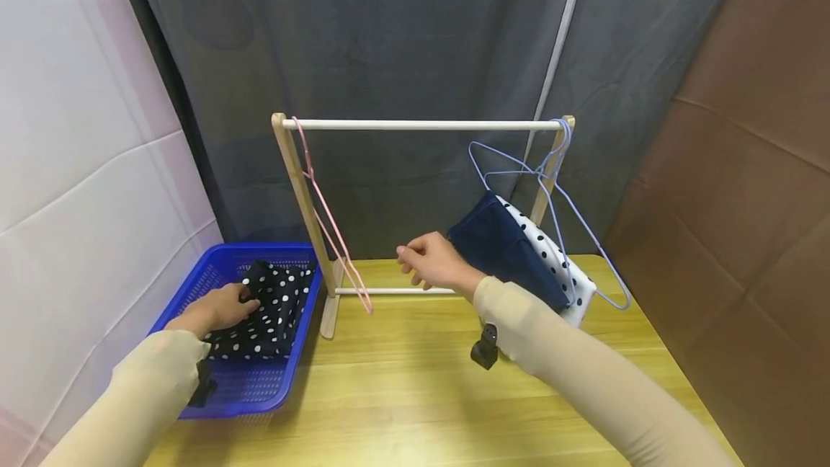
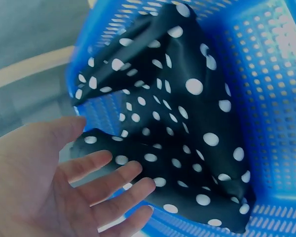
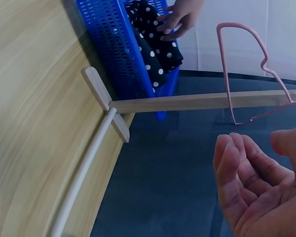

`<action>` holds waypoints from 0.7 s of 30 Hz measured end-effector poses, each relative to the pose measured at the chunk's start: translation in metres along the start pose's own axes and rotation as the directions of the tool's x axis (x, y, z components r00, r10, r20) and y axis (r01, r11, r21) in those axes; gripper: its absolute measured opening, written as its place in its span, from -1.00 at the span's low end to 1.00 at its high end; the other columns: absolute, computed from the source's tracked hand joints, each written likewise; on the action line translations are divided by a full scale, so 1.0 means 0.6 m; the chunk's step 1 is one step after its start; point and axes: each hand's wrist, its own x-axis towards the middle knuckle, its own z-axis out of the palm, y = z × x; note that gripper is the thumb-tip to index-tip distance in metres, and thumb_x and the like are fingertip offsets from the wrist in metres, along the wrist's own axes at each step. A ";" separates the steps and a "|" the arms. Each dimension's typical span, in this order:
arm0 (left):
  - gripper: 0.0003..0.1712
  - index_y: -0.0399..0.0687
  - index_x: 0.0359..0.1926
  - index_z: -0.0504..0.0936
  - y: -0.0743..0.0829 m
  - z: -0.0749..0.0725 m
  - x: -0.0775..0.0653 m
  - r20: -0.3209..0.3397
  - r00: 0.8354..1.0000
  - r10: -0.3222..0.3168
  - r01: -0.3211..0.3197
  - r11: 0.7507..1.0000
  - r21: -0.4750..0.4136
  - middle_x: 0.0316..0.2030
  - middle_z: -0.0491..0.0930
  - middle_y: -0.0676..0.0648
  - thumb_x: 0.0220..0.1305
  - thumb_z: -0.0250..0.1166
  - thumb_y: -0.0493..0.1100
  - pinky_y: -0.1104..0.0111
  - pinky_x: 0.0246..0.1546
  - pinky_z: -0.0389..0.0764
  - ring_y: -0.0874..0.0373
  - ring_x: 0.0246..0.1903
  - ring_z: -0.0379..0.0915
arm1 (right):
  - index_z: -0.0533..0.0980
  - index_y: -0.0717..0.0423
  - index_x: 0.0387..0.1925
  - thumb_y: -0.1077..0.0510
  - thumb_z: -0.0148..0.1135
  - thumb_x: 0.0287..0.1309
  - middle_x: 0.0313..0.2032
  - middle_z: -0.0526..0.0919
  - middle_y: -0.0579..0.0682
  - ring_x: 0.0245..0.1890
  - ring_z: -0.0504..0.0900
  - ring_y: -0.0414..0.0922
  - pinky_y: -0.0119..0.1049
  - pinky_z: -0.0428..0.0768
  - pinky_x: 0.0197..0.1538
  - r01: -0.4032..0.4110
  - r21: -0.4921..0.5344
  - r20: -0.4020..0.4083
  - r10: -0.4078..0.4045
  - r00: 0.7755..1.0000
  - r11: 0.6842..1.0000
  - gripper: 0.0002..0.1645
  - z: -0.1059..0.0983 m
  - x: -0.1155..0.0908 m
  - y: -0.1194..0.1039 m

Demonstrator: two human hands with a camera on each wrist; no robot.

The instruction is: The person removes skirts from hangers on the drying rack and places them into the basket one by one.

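A black cloth with white polka dots [image 1: 280,308] lies rumpled in a blue plastic basket [image 1: 259,406] at the left. My left hand [image 1: 223,307] is over the cloth's near left part. In the left wrist view its fingers [image 2: 121,177] are spread and slightly bent, overlapping the cloth's edge without gripping it. My right hand [image 1: 433,259] hovers in front of the rack, holding nothing, its fingers [image 3: 229,165] loosely curled in the right wrist view. A pink hanger [image 1: 333,225] hangs from the rack's left end, between the two hands.
The rack has a white top bar [image 1: 421,125] and wooden side posts [image 1: 301,200]. Blue hangers [image 1: 547,175] hang at its right end, with a navy cloth [image 1: 502,254] and a white dotted cloth [image 1: 541,243]. All stand on a wooden table [image 1: 402,388] between fabric walls.
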 end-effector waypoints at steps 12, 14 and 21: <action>-0.47 -0.47 0.11 0.53 0.053 0.002 -0.021 -0.156 0.980 0.125 -0.142 0.984 -0.104 -0.05 0.66 -0.45 0.45 0.14 -0.01 -0.20 -0.07 0.58 -0.40 -0.03 0.59 | 0.68 0.26 -0.12 0.03 0.05 0.51 -0.22 0.75 0.24 -0.51 0.68 -0.12 -0.34 0.64 -0.50 0.008 -0.013 -0.018 -0.008 1.000 1.000 -0.59 -0.005 -0.005 0.034; -0.49 -0.45 0.10 0.54 0.064 0.005 -0.023 -0.173 0.975 0.139 -0.160 0.980 -0.114 -0.09 0.69 -0.41 0.45 0.15 -0.02 -0.17 -0.10 0.60 -0.34 -0.07 0.63 | 0.68 0.25 -0.12 0.03 0.06 0.51 -0.23 0.75 0.22 -0.51 0.68 -0.13 -0.34 0.63 -0.51 0.001 -0.009 -0.024 -0.001 1.000 1.000 -0.60 -0.007 -0.008 0.040; -0.51 -0.38 0.14 0.55 0.100 0.011 -0.031 -0.167 0.970 0.176 -0.201 0.968 -0.147 -0.10 0.74 -0.32 0.47 0.14 -0.03 -0.15 -0.04 0.62 -0.21 -0.11 0.69 | 0.68 0.24 -0.14 0.04 0.05 0.52 -0.29 0.72 0.16 -0.50 0.66 -0.15 -0.32 0.64 -0.47 0.000 -0.004 -0.034 0.000 0.999 1.000 -0.61 -0.017 -0.024 0.059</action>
